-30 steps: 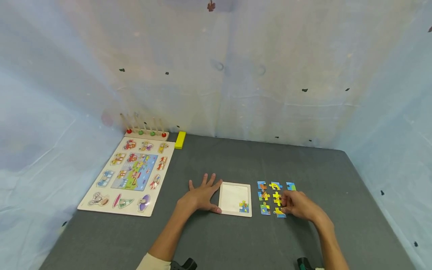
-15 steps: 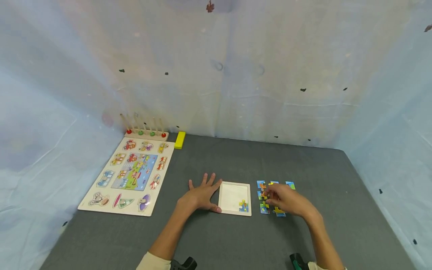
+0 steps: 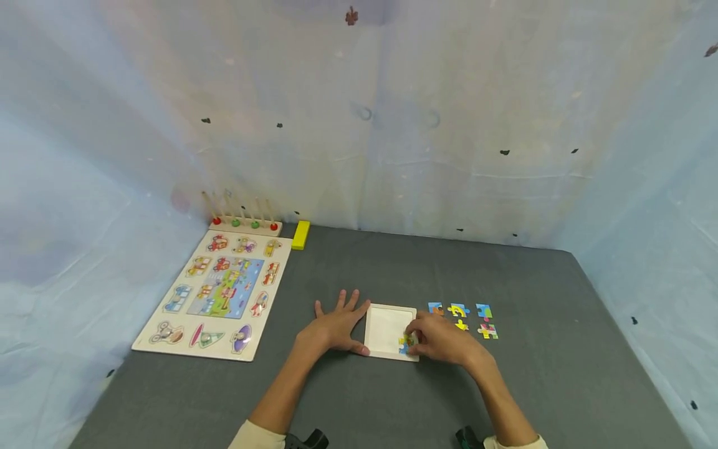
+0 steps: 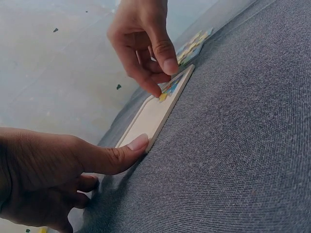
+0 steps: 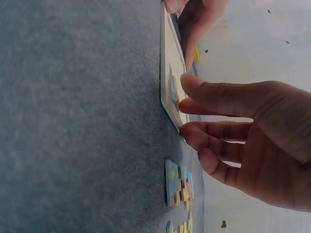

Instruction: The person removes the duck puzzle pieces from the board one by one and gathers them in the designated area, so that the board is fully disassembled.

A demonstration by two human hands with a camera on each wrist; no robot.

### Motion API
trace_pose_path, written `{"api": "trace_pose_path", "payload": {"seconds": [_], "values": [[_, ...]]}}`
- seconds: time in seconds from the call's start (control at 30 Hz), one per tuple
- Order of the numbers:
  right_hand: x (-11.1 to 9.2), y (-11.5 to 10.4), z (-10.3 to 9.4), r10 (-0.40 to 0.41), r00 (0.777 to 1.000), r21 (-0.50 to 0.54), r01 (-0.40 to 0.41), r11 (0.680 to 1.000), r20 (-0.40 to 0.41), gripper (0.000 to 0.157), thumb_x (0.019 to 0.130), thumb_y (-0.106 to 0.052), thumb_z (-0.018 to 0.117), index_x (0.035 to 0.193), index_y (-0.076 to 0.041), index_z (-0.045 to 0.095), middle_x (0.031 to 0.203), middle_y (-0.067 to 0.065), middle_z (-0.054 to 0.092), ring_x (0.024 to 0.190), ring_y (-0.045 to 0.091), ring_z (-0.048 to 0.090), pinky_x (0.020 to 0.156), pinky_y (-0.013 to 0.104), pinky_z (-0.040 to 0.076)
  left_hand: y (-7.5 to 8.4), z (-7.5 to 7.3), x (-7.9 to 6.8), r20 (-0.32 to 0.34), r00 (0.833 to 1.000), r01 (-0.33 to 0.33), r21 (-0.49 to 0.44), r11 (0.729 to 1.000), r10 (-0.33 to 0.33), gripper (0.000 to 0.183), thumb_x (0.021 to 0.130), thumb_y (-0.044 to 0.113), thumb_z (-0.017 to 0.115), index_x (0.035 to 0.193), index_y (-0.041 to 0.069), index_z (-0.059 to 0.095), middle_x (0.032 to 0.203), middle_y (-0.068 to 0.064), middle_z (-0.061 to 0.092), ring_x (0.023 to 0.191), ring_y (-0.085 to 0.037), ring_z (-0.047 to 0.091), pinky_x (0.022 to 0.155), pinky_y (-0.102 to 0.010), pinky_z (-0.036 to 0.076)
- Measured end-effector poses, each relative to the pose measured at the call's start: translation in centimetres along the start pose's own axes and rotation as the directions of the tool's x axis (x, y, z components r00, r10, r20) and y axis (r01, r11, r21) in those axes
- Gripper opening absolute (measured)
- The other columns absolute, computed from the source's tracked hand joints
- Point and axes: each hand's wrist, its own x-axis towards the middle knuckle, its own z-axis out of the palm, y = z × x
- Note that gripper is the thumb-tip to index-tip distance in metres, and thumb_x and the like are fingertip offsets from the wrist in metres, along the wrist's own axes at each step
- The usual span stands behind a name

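Note:
A shallow square wooden tray (image 3: 387, 330) lies on the grey table, with a yellow and blue puzzle piece (image 3: 403, 347) in its near right corner. My left hand (image 3: 331, 330) rests spread beside it, the thumb pressing on the tray's left edge. Over the right corner my right hand (image 3: 445, 340) has thumb and fingertips curled round a small jigsaw piece (image 3: 411, 338), mostly hidden by the fingers. To its right lie loose puzzle pieces (image 3: 459, 310), some covered by that hand. The right wrist view shows the thumb and index finger close together above the tray.
At the left lies a large wooden picture board (image 3: 215, 293) with vehicle and toy shapes. Behind it stands a rack of wooden pegs (image 3: 245, 226) with red and green beads. A yellow block (image 3: 300, 235) sits next to the rack. Pale sheeting surrounds the table.
My right hand has moved left from the loose pieces to the tray's right corner. The right-hand column of pieces shows again. My left hand has stayed still on the tray's edge.

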Motion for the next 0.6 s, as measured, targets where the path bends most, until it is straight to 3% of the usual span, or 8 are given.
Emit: {"api": "trace_pose_path", "payload": {"seconds": [0.33,0.47,0.6], "values": [[-0.12,0.1,0.76,0.011,0.999,0.035,-0.01,0.999,-0.036,0.027,0.082,-0.009,0.088,0.102,-0.001,0.07,0.087,0.004,0.059,0.072,0.005,0.05,0.064,0.019,0.044,0.27,0.18,-0.11,-0.002,1.0,0.004,0.013,1.0,-0.004,0.105,0.083,0.048,0.086,0.167,0.02,0.03,0.178,-0.011,0.014,0.166,-0.037,0.007,0.121,-0.082,0.007],[0.09,0.19,0.86,-0.024,0.998,0.041,0.027,0.999,-0.061,0.024,0.085,-0.004,0.084,0.096,-0.004,0.063,0.08,0.002,0.058,0.07,0.0,0.045,0.063,0.019,0.041,0.28,0.23,-0.12,-0.01,1.0,0.004,0.013,1.0,-0.004,0.105,0.082,0.047,0.087,0.167,0.02,0.031,0.178,-0.011,0.015,0.166,-0.038,0.007,0.121,-0.082,0.007],[0.18,0.2,0.51,-0.032,0.998,0.116,0.038,0.993,-0.05,0.024,0.089,0.0,0.078,0.093,-0.008,0.056,0.078,-0.002,0.056,0.069,-0.002,0.045,0.064,0.019,0.041,0.2,0.24,-0.01,-0.019,1.0,0.004,0.016,1.0,-0.004,0.105,0.082,0.047,0.087,0.166,0.021,0.031,0.178,-0.011,0.015,0.166,-0.038,0.007,0.12,-0.082,0.008]]}}
